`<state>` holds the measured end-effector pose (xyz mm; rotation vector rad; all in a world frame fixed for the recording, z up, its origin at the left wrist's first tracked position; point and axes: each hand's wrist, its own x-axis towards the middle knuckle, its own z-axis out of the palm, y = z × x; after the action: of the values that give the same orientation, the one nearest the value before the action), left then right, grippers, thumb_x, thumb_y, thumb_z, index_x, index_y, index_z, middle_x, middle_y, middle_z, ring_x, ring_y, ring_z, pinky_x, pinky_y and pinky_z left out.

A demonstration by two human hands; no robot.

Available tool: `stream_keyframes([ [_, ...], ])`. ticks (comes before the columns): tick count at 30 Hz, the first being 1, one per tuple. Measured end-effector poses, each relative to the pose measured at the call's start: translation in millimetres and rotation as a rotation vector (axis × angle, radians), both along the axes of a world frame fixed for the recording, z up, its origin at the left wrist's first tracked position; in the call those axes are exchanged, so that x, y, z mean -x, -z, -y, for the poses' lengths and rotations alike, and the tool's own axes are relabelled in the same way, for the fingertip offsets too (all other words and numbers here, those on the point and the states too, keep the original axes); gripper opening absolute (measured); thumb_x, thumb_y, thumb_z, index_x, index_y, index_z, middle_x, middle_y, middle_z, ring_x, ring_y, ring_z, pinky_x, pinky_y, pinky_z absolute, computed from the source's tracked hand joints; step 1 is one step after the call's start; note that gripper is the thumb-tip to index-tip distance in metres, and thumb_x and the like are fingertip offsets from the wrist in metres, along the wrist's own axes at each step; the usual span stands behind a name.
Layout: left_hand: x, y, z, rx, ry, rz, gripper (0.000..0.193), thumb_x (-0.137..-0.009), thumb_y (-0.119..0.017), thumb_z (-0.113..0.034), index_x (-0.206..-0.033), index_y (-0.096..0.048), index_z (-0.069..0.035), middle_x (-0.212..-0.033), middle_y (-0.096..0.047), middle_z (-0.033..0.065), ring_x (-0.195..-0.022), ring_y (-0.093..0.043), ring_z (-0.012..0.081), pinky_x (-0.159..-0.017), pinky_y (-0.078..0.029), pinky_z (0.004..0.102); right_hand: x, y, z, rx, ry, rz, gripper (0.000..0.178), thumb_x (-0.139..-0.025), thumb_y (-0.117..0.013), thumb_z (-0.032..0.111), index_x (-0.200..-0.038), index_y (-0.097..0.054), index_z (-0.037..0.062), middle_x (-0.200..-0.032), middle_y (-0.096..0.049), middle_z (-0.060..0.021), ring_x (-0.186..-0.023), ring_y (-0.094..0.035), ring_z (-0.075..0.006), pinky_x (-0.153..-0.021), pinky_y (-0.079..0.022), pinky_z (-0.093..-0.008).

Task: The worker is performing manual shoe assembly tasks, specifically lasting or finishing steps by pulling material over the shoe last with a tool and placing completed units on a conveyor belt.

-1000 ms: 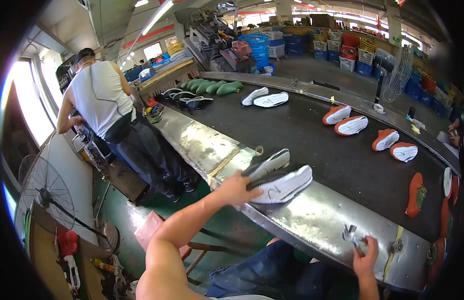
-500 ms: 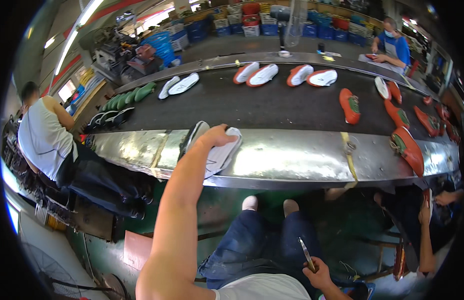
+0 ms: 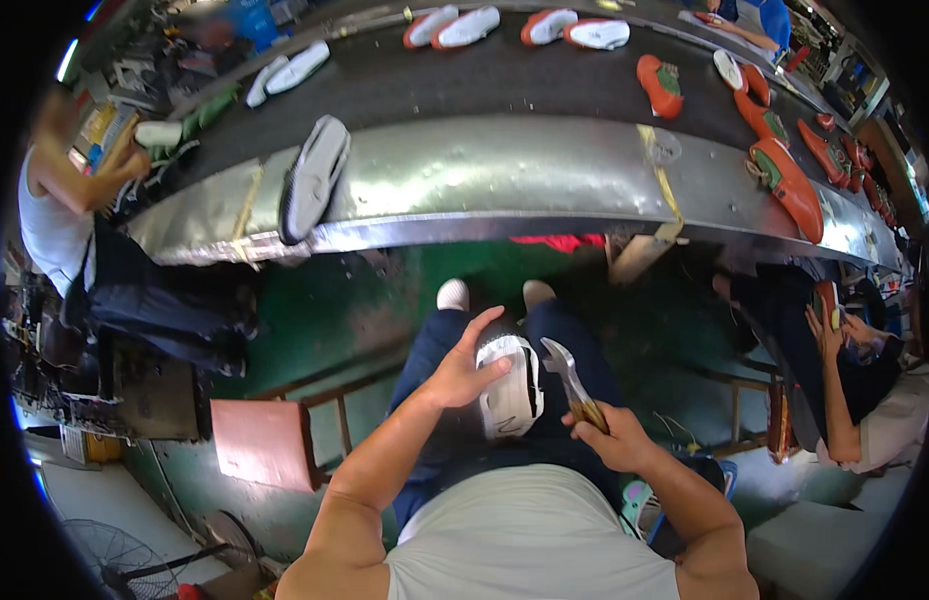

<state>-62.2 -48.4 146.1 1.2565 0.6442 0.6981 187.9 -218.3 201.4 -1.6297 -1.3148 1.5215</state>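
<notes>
My left hand [image 3: 468,362] grips a shoe [image 3: 509,408] above my lap, its white sole facing up and a dark upper showing along the side. The thumb lies across the sole; the other fingers are partly hidden. Close by on the right, my right hand [image 3: 613,440] is closed round the yellowish handles of a pair of pliers [image 3: 565,372], whose curved metal jaws point up and away from me beside the shoe. A second dark shoe with a pale sole [image 3: 316,180] rests on the metal edge [image 3: 465,165] of the workbench, sole up.
Pale-soled shoes [image 3: 466,27] and red shoes [image 3: 788,188] lie along the dark belt [image 3: 505,85] and bench edge. A person in a white top [image 3: 60,215] stands at left; another person's arm [image 3: 835,385] works on a shoe at right. A pinkish stool [image 3: 265,443] stands at left.
My left hand has come back from the bench to my lap with one shoe. The pliers in my right hand have moved up beside it. The view has tilted downward.
</notes>
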Motion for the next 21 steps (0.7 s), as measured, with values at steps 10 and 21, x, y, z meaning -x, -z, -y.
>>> stream_keyframes([
  [10,3,-3,-1,-0.064,0.118,-0.108,0.061,-0.105,-0.055,-0.026,-0.155,-0.024,-0.015,-0.13,-0.053,0.0061,-0.119,-0.048,0.0158,-0.107,-0.037,0.0322,29,19,-2,0.081,-0.001,-0.179,0.027,-0.098,-0.058,0.02,-0.119,-0.058,0.0021,-0.088,-0.061,-0.0039,-0.079,-0.061,-0.0118,-0.078,-0.051,-0.0278],
  [21,10,-3,-15,-0.055,0.22,-0.221,0.075,-0.099,-0.065,-0.023,-0.156,-0.017,-0.016,-0.136,-0.053,0.0136,-0.126,-0.049,0.0227,-0.111,-0.036,0.0347,34,9,-31,0.215,0.11,-0.798,0.029,-0.099,-0.057,0.022,-0.121,-0.059,0.003,-0.09,-0.063,-0.004,-0.076,-0.057,-0.0077,-0.061,-0.047,-0.0251],
])
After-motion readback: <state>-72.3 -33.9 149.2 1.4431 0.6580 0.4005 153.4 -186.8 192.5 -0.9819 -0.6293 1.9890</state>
